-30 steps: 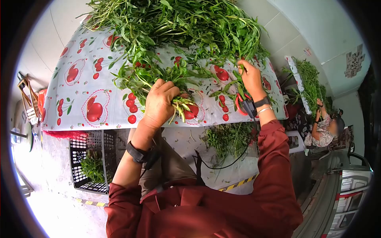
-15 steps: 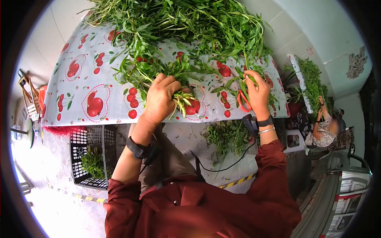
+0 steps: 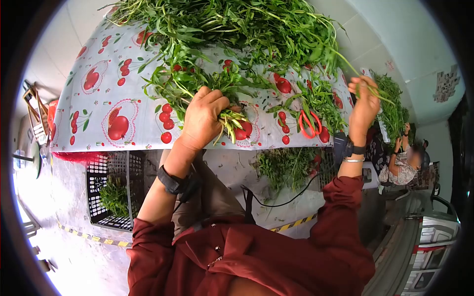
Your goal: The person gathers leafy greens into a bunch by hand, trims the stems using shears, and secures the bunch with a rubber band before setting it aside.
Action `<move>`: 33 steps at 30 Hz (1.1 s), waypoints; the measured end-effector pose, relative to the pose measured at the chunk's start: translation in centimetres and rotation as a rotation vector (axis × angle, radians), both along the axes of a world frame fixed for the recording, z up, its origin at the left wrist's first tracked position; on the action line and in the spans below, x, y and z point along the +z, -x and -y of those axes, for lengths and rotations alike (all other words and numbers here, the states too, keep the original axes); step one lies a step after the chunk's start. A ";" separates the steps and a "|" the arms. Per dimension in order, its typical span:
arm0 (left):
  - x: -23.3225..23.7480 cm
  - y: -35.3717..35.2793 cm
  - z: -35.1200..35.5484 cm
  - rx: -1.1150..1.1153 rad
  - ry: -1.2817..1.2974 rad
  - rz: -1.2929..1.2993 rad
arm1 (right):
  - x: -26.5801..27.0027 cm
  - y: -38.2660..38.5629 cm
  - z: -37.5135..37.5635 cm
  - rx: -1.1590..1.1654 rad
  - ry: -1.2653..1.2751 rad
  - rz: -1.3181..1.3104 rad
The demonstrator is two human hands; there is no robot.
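My left hand [image 3: 203,118] is closed round a bunch of green stems [image 3: 230,123], cut ends toward the right and leaves spreading beyond my fingers over the patterned tablecloth [image 3: 163,98]. Off the table's right side, my right hand [image 3: 364,106] pinches a long leafy stem [image 3: 346,63] that reaches back to the big heap of greens [image 3: 222,24]. Red-handled scissors [image 3: 310,124] lie near the front edge, among loose leaves [image 3: 323,101]; their blades are hidden by leaves.
Below the table stand a black crate [image 3: 108,217] with greens inside and a pile of greens [image 3: 281,170] on the floor. A black cable [image 3: 276,211] crosses the floor. At the far right, a person [image 3: 402,160] sits by another table with greens [image 3: 390,93].
My right hand has moved away from the scissors to the right and now holds a long stem. The scissors lie on the table. My left hand keeps its bunch nearly in place.
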State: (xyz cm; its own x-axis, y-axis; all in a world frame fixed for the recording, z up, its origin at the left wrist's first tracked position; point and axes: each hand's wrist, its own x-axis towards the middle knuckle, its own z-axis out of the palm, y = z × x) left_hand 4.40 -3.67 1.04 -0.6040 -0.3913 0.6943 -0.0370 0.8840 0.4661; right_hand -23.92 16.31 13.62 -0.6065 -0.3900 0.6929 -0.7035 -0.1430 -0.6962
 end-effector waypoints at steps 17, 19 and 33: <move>-0.2 0.1 0.0 0.009 0.017 -0.003 | 4.1 1.4 -7.5 -0.084 0.306 0.049; -0.3 0.1 0.0 0.011 0.010 -0.002 | 4.0 2.2 -8.6 -0.046 0.308 0.052; 0.0 -0.1 -0.1 0.006 -0.006 0.015 | 2.8 9.4 -20.4 -0.011 0.474 0.227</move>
